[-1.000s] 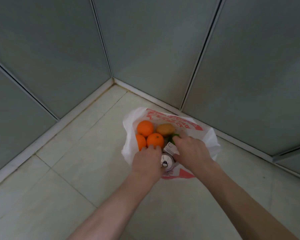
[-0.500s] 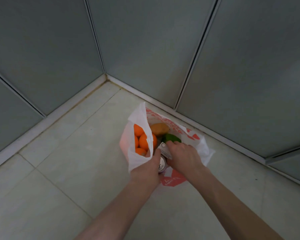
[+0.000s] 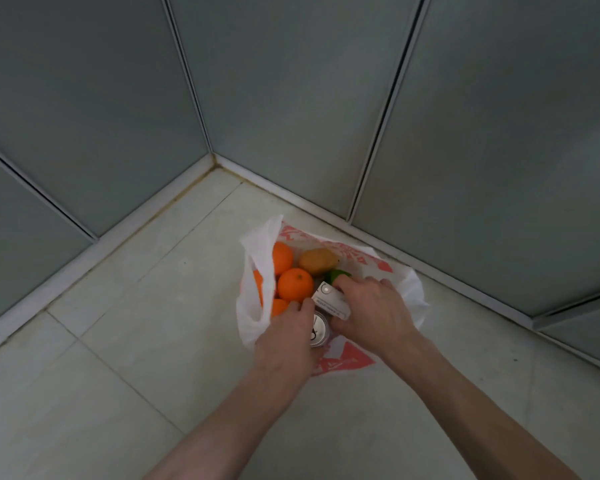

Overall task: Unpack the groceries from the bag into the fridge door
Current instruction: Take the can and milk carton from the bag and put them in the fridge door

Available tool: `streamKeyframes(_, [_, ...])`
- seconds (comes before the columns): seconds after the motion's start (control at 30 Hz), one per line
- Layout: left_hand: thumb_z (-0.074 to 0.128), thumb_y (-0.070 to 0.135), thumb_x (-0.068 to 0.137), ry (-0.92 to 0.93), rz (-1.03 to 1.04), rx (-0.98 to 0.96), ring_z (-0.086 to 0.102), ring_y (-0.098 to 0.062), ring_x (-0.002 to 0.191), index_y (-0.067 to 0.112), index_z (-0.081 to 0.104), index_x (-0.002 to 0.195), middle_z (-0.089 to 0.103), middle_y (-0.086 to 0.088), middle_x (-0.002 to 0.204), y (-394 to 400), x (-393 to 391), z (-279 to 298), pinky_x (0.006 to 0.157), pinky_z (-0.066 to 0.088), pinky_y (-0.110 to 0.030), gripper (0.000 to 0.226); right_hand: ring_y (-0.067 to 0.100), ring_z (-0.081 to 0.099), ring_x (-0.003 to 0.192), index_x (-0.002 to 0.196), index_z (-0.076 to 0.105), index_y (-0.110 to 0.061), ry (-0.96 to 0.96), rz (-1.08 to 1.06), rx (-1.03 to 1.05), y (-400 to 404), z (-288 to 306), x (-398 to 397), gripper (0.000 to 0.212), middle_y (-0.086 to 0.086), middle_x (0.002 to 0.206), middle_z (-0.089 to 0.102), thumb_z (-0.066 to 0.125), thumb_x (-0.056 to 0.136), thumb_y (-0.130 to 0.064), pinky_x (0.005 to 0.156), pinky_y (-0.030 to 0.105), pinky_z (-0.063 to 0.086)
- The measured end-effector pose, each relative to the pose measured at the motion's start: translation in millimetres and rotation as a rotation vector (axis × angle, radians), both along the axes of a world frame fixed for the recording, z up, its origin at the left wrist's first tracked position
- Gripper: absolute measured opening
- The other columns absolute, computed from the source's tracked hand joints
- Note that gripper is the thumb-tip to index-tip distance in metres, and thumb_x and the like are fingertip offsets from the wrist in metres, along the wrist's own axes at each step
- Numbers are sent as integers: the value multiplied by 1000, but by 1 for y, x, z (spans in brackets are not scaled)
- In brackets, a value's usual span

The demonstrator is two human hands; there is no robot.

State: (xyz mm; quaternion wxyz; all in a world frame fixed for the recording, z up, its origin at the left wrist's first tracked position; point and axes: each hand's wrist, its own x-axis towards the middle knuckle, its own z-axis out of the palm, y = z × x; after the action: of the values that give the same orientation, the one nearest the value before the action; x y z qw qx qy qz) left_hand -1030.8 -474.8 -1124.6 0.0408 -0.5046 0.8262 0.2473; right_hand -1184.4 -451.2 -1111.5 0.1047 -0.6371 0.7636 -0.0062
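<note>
While the right hand (image 3: 374,311) sits just right of the frame's centre, its fingers and thumb are curled round a small white carton (image 3: 330,300), a grip clamped on the carton's near end, with the carton tilted and lying across the mouth of the bag (image 3: 253,306). Just left of it, the left hand (image 3: 286,341) reaches into the same opening with its fingers bent down among the goods; its fingertips lie against the lowest orange and beside the top of a metal can (image 3: 320,330), but whether they hold anything cannot be told, since the hand's back hides them. The can stands upright between the two hands, under the carton's near edge. Above the left hand lie the oranges (image 3: 295,285), three plainly seen and a fourth showing through the plastic at the left, packed close together. Above the carton a brownish-yellow fruit (image 3: 317,260) touches the oranges, and a green fruit (image 3: 336,274) peeks out beside the right hand's fingertips. The bag is thin white plastic with red print, its left flap standing up, and it rests on the pale tiled floor (image 3: 118,358) near the corner where grey panelled walls (image 3: 291,81) meet across the upper frame. Both bare forearms run down to the bottom edge.
</note>
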Motion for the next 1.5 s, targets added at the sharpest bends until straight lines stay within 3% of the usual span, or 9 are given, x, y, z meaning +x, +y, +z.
streamKeyframes(0.1, [70, 58, 85, 2, -9, -119, 66, -22, 101, 26, 48, 123, 62, 4, 116, -5, 0, 13, 68, 41, -33, 54, 22, 64, 106, 113, 62, -27, -2, 8, -62, 0, 17, -3, 38, -4, 116, 68, 61, 85, -52, 88, 36, 39])
streamKeyframes(0.23, [70, 58, 83, 85, 7, -60, 63, -23, 98, 25, 48, 125, 55, 4, 110, -14, 1, 38, 71, 44, -32, 58, 21, 63, 112, 118, 62, -27, -16, 16, -107, 0, 36, -3, 65, -4, 116, 72, 30, 82, -71, 100, 36, 38])
streamKeyframes(0.33, [73, 53, 80, 144, 34, -23, 62, -23, 99, 24, 49, 125, 45, 7, 104, -21, 2, 62, 71, 38, -29, 59, 17, 65, 114, 126, 59, -30, -47, 3, -116, -1, 53, -1, 71, -7, 119, 73, 24, 81, -73, 95, 31, 35])
streamKeyframes(0.53, [70, 49, 83, 250, 93, -19, 62, -24, 94, 24, 49, 111, 54, 7, 107, -17, 14, 121, 72, 47, -36, 43, 20, 72, 93, 133, 58, -29, -217, -81, -141, 13, 124, -1, 47, -9, 117, 74, 66, 93, -51, 66, 29, 41])
streamKeyframes(0.7, [78, 34, 77, 329, 122, -41, 63, -27, 89, 22, 55, 110, 60, 6, 104, 6, 30, 198, 66, 46, -34, 42, 25, 73, 80, 125, 65, -27, -301, -128, -194, 29, 222, -1, 48, -7, 103, 77, 64, 85, -54, 60, 33, 51])
streamKeyframes(0.87, [82, 38, 75, 430, 270, -22, 66, -19, 89, 27, 65, 117, 67, 9, 104, 38, 52, 324, 73, 51, -26, 47, 24, 73, 87, 123, 64, -29, -321, -122, -169, 44, 367, 5, 48, -8, 104, 75, 62, 83, -56, 68, 41, 59])
streamKeyframes(1.2, [89, 45, 70, 564, 380, -87, 64, -4, 94, 29, 65, 117, 62, 18, 108, 63, 113, 623, 80, 51, -17, 55, 16, 70, 90, 127, 62, -37, -332, -50, -157, 70, 660, 40, 42, -16, 111, 69, 73, 87, -47, 69, 30, 54])
streamKeyframes(1.33, [88, 47, 68, 670, 480, -160, 65, -4, 100, 30, 66, 116, 64, 16, 109, 72, 143, 717, 86, 54, -25, 56, 12, 67, 96, 133, 57, -40, -312, 40, -202, 81, 744, 63, 42, -18, 115, 65, 57, 94, -56, 69, 26, 48])
streamKeyframes(1.5, [94, 37, 68, 761, 537, -262, 67, -6, 104, 29, 65, 118, 62, 15, 112, 84, 183, 814, 90, 57, -32, 58, 1, 59, 95, 136, 55, -39, -397, 111, -273, 90, 834, 93, 43, -20, 119, 62, 67, 96, -45, 72, 21, 43])
